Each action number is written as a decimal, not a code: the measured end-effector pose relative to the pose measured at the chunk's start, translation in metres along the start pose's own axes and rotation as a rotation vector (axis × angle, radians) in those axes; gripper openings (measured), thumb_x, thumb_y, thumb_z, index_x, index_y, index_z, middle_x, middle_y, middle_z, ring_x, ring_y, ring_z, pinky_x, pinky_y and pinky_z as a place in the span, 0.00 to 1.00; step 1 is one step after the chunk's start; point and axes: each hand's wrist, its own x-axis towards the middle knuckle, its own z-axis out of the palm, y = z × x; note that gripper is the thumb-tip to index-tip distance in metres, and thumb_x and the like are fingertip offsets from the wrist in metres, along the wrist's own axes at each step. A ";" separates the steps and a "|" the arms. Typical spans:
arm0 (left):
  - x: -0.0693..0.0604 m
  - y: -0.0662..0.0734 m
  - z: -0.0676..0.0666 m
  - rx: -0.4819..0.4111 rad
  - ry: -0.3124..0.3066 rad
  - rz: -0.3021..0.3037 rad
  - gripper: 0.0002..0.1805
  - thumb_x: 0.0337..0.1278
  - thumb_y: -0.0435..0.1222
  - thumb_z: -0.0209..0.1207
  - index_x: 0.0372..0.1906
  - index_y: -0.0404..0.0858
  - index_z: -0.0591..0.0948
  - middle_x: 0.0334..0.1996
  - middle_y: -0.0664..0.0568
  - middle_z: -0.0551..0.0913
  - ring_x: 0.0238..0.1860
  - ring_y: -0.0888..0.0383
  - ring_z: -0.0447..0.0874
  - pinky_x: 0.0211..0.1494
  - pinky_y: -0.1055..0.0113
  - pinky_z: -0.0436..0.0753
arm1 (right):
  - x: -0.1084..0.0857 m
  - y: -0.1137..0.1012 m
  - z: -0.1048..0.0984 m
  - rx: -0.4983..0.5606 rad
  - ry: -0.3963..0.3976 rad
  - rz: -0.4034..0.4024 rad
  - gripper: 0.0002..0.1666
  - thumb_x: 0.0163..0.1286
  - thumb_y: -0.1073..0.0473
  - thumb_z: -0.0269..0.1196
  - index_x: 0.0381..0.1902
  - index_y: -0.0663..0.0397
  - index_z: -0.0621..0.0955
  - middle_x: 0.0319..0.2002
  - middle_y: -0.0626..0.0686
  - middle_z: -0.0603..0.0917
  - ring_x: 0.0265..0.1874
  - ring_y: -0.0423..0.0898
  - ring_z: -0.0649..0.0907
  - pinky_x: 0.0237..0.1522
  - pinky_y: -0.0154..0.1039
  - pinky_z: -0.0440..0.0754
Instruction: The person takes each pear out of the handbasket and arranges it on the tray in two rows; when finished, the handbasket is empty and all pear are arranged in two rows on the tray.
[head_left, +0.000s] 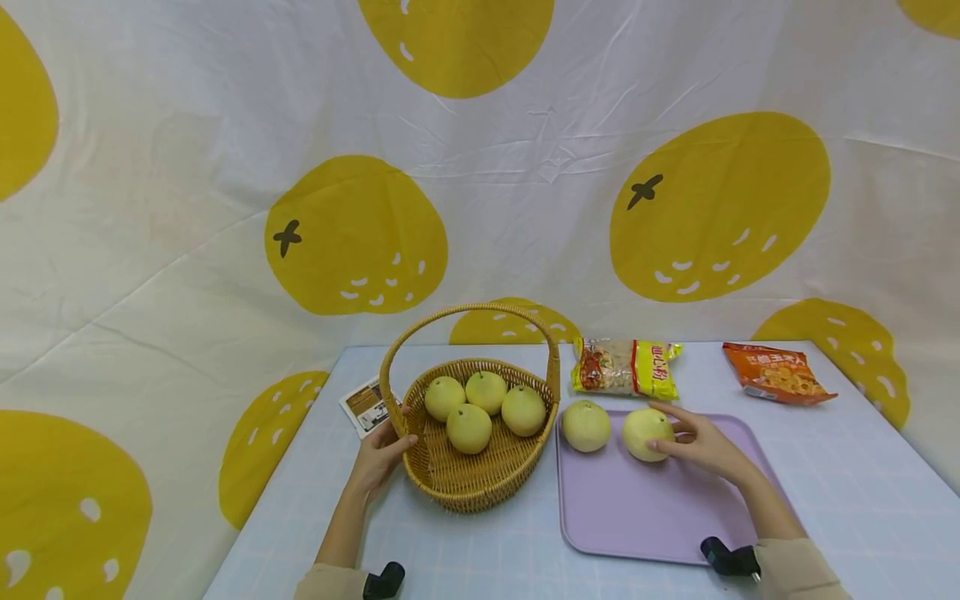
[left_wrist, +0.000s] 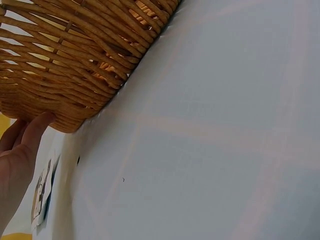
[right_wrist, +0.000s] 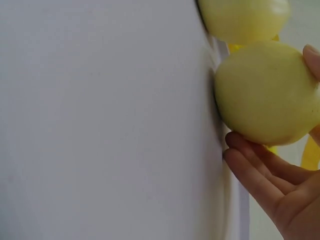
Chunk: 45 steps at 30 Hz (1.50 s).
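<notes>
My left hand (head_left: 381, 454) grips the left side of a wicker basket (head_left: 474, 498) where its tall handle meets the rim. In the left wrist view, fingers (left_wrist: 37, 131) touch the woven wall. Several round, pale yellow-green pears (head_left: 468, 429) lie inside the basket. At the right, my right hand (head_left: 705, 446) holds another pear (head_left: 645, 434) over the back part of a purple tray (head_left: 637, 521). The right wrist view shows the thumb on one side of this pear and fingers (right_wrist: 255, 172) around the other. One more pear (head_left: 586, 426) sits at the tray's back left corner.
Behind the tray lies a yellow-and-clear food packet (head_left: 626, 367), with an orange snack bag (head_left: 777, 373) farther right. A printed card (head_left: 367, 407) lies left of the basket, partly covered. A fruit-patterned cloth (head_left: 525, 208) hangs behind the table (head_left: 450, 558).
</notes>
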 end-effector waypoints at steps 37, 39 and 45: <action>0.001 -0.002 -0.001 0.003 -0.006 0.033 0.33 0.54 0.25 0.60 0.67 0.32 0.65 0.65 0.37 0.66 0.61 0.52 0.69 0.54 0.71 0.77 | -0.001 -0.001 0.004 -0.021 -0.021 -0.080 0.45 0.59 0.58 0.67 0.68 0.68 0.59 0.52 0.76 0.73 0.45 0.62 0.80 0.44 0.55 0.80; 0.001 -0.001 -0.001 -0.001 -0.009 0.031 0.33 0.54 0.25 0.60 0.67 0.32 0.65 0.65 0.37 0.65 0.62 0.51 0.68 0.54 0.71 0.76 | 0.000 -0.001 0.004 -0.027 -0.029 -0.074 0.44 0.60 0.58 0.67 0.68 0.68 0.59 0.52 0.76 0.73 0.44 0.61 0.80 0.44 0.55 0.80; 0.000 0.000 -0.001 -0.021 -0.038 0.031 0.33 0.55 0.25 0.59 0.67 0.31 0.64 0.66 0.36 0.64 0.64 0.47 0.64 0.55 0.71 0.76 | -0.003 -0.003 0.002 -0.011 -0.036 -0.067 0.44 0.60 0.59 0.67 0.68 0.69 0.59 0.51 0.75 0.73 0.42 0.59 0.81 0.42 0.53 0.80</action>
